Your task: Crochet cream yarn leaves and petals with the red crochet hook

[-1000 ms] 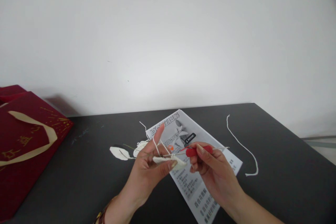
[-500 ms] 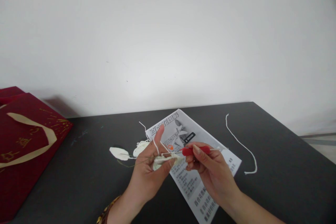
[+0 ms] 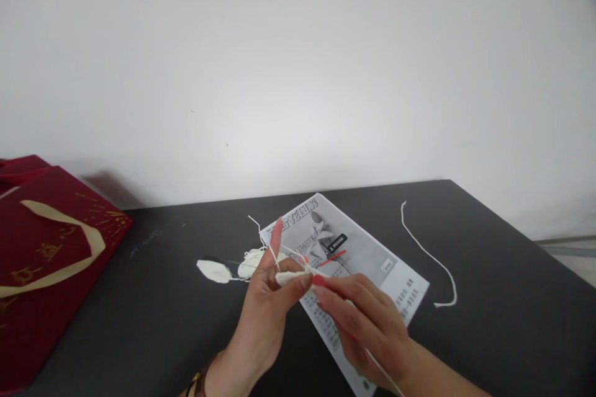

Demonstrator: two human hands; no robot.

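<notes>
Between the thumb and fingers of my left hand [image 3: 266, 307] is a small white crochet piece [image 3: 289, 276]. The left index finger points up, with white yarn [image 3: 272, 253] running by it to the work. My right hand [image 3: 372, 316] is closed around a crochet hook [image 3: 320, 280] with a red handle, mostly covered by the fingers. Its tip meets the piece close to my left thumb. A strand of white yarn trails below the right hand. Left of my hands lie a white leaf-shaped crochet piece [image 3: 214, 271] and a loose bundle of white yarn [image 3: 246, 265].
Under my hands, a printed sheet [image 3: 367, 257] lies slanted on the dark table [image 3: 162, 310]. A loose length of white yarn [image 3: 426, 254] rests to its right. A dark red paper bag [image 3: 60, 298] with a cream ribbon stands at the left. Behind the table rises a white wall [image 3: 298, 74].
My right hand has turned over and moved down and left with the hook, bringing its handle up against the crochet piece. The left index finger has tilted slightly left.
</notes>
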